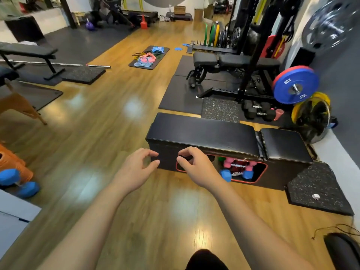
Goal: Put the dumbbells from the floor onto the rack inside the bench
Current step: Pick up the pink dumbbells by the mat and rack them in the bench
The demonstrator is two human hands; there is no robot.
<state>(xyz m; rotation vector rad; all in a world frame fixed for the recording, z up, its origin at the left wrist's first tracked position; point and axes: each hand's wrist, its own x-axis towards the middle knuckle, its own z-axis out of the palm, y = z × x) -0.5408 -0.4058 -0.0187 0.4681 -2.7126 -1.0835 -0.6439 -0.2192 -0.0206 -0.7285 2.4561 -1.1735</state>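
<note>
Both grips loosely curled, empty: left hand (136, 168), right hand (196, 168) | blue dumbbell (18, 183) lies on floor (109, 117), axis left-right

blue weight plate (296, 84) | "20" printed twice on face | smaller print unreadable

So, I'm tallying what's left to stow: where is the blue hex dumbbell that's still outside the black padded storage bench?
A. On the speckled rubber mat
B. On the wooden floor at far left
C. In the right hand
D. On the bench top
B: the blue hex dumbbell lies on the wooden floor at far left, away from the black padded storage bench; both hands hold nothing.
</note>
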